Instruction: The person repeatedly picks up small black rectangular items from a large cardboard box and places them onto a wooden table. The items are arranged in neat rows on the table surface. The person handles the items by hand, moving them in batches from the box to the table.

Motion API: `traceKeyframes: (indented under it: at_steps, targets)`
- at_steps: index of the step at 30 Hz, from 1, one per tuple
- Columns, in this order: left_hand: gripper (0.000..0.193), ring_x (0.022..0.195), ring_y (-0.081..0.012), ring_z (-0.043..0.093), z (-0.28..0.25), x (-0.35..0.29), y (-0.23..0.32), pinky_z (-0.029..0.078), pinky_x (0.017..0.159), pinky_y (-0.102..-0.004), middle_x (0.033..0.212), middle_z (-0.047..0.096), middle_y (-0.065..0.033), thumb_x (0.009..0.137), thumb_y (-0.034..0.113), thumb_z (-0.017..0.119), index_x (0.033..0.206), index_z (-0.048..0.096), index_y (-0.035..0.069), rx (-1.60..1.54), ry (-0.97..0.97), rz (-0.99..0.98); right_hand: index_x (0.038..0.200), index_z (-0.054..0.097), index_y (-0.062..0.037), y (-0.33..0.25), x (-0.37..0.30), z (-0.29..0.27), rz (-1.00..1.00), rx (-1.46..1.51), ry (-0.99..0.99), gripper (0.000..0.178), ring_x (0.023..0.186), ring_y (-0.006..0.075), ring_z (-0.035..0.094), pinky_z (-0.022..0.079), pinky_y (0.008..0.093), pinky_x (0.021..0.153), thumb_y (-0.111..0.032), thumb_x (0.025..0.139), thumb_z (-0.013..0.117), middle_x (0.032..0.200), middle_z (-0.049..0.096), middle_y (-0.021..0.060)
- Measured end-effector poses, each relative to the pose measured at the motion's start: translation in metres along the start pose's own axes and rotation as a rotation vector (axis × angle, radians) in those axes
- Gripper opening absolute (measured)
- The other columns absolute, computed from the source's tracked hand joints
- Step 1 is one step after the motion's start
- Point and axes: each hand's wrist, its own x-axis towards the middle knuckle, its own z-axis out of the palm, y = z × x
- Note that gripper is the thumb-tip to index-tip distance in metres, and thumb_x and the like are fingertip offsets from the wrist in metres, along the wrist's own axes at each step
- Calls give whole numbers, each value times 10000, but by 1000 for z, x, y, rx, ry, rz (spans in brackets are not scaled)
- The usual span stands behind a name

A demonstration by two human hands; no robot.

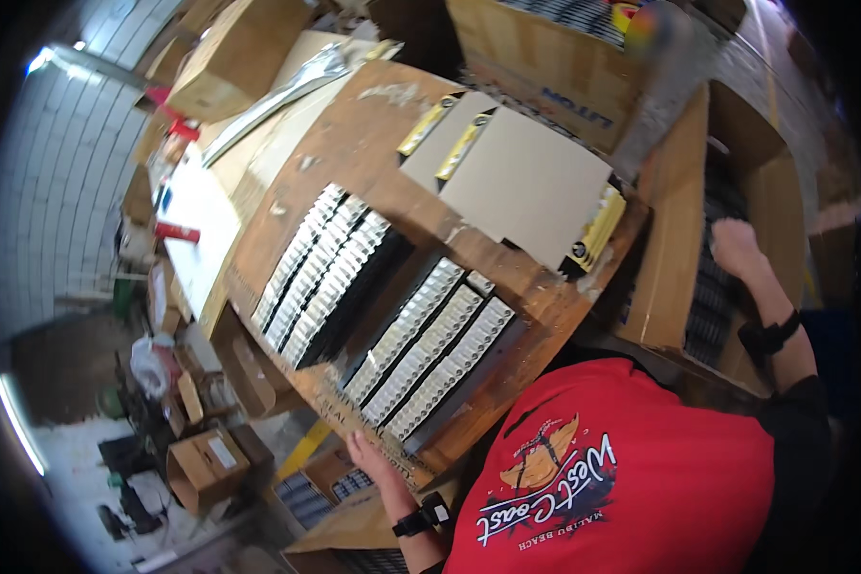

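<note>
My left hand rests at the near left edge of the wooden table, fingers stretched over a printed cardboard strip. Close by stand two blocks of stacked pieces with silver, ridged ends and black sides: the left block and the right block. My right hand is inside a tall open cardboard box to the right of the table. Its fingers are curled at the dark, tightly packed pieces there; what they grip is hidden.
Flat grey cartons with yellow-and-black ends lie on the table's far side. Behind them stands a large cardboard box with dark pieces. A white surface with a red cylinder is at the left. Small boxes sit lower left.
</note>
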Motion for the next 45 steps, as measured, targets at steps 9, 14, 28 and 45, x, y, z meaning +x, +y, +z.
traceKeyframes:
  at_steps: [9, 14, 28, 45]
  targets:
    - [519, 1070, -208, 536, 41, -2, -50, 424, 899, -381, 1191, 560, -96, 958, 444, 344, 1221, 505, 27, -450, -129, -287, 1216, 446, 8, -300, 48, 2, -755, 923, 255, 440, 1091, 391, 506, 390, 415, 952, -318, 923, 410, 1178, 529, 253]
    - [485, 953, -182, 540, 52, 12, -88, 405, 873, -300, 1123, 570, -119, 962, 341, 398, 1166, 520, -81, -336, 50, -117, 1304, 396, -20, -380, 38, 110, -739, 1187, -119, 477, 1166, 346, 469, 353, 357, 982, -317, 934, 430, 1235, 508, 225]
    - [388, 953, -199, 598, 11, 62, 139, 476, 848, -337, 1103, 591, -132, 973, 258, 390, 1181, 488, -55, -821, -144, 288, 1243, 446, -1, -403, 14, -132, -898, 1460, 99, 400, 1095, 319, 516, 372, 365, 938, -239, 922, 464, 1160, 553, 220]
    - [337, 1029, -231, 558, 3, 108, 86, 438, 909, -393, 1085, 590, -108, 923, 239, 450, 1152, 520, 2, -900, 13, 84, 1006, 570, -59, -356, 240, -83, -952, 228, 687, 295, 1029, 288, 541, 471, 405, 815, -169, 734, 597, 1025, 583, 110]
